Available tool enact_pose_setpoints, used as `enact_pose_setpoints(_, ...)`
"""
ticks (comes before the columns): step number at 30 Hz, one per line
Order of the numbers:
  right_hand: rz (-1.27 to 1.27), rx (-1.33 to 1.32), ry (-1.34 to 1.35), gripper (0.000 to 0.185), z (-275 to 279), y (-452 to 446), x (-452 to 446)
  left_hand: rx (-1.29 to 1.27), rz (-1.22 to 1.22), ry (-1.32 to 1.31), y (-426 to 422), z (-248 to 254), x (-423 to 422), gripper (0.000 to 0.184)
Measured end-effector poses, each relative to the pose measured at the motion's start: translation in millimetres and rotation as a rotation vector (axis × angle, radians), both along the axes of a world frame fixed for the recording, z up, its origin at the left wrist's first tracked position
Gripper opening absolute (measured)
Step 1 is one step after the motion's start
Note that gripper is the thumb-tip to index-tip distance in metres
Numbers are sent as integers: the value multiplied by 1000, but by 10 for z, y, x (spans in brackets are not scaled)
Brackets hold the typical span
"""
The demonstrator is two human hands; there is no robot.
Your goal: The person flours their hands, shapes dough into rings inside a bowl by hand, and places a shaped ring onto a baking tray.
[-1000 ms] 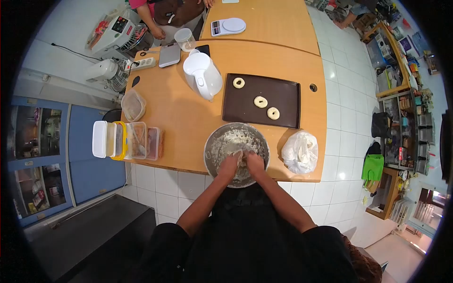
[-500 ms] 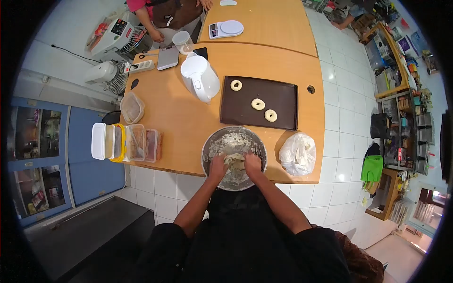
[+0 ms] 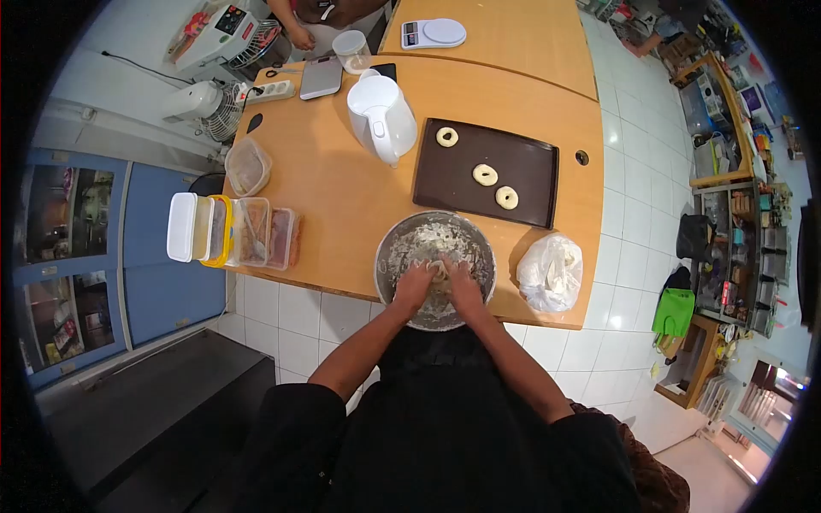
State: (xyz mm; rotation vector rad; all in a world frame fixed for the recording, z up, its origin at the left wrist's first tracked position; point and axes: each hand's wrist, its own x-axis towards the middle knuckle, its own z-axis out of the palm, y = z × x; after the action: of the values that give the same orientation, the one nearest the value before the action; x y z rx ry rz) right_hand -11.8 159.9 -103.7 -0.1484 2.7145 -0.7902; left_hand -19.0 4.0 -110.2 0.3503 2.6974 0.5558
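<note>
A metal mixing bowl [image 3: 483,256] stands at the table's near edge, its inner wall smeared with flour and shaggy bits of dough. Inside it, my left hand [image 3: 414,287] and my right hand [image 3: 463,289] come together from either side over a lump of dough [image 3: 440,272]. The fingers of both hands are curled onto the dough, which they partly hide. Beyond the bowl, a dark baking tray [image 3: 453,184] carries three ring-shaped dough pieces, one of them a dough ring [image 3: 485,174] near its middle.
A plastic bag [image 3: 550,272] with pale contents sits right of the bowl. Stacked plastic containers [image 3: 254,231] are at the left edge. A white electric kettle [image 3: 381,120], a grey scale [image 3: 321,78] and a white scale [image 3: 434,33] stand farther back. Another person's hand [image 3: 302,38] shows at top.
My hands have drawn closer together and now press down on the dough that was stretched between them. The whole view has shifted slightly.
</note>
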Motion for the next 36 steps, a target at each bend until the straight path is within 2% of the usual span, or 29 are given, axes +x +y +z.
enact_pose_setpoints(2,40,66,122,31,1,-70,11,13,-3,48,1,9,-24,29)
enact_pose_setpoints(5,44,87,57,32,-155,-83,-37,83,159,-150,14,115,-120,25)
enact_pose_setpoints(8,56,62,175,22,-243,-84,-38,287,301,-108,-84,-217,-47,24)
enact_pose_setpoints(11,60,18,102,16,-237,-74,-74,372,271,-171,-38,489,-58,32)
enact_pose_setpoints(14,74,66,32,16,-302,-84,-111,527,161,-277,-136,384,-23,34)
enact_pose_setpoints(17,63,70,-9,15,-219,-41,-136,719,81,-179,-146,558,46,39)
enact_pose_setpoints(20,54,-20,-38,15,-202,8,-154,514,249,-99,-91,731,106,46)
enact_pose_setpoints(23,113,-276,31,29,-306,99,-134,316,317,-173,-20,517,112,47)
enact_pose_setpoints(26,-21,-278,-160,49,-64,85,-155,153,292,-82,134,571,118,41)
enact_pose_setpoints(29,130,7,-307,55,101,102,-291,17,255,21,158,284,71,34)
enact_pose_setpoints(32,170,86,-195,50,-219,138,-207,-66,266,-18,161,150,-13,25)
enact_pose_setpoints(35,158,173,-227,50,169,69,-265,-175,191,90,176,30,-13,23)
enact_pose_setpoints(36,137,162,-32,48,149,30,-241,-180,214,141,176,34,-8,24)
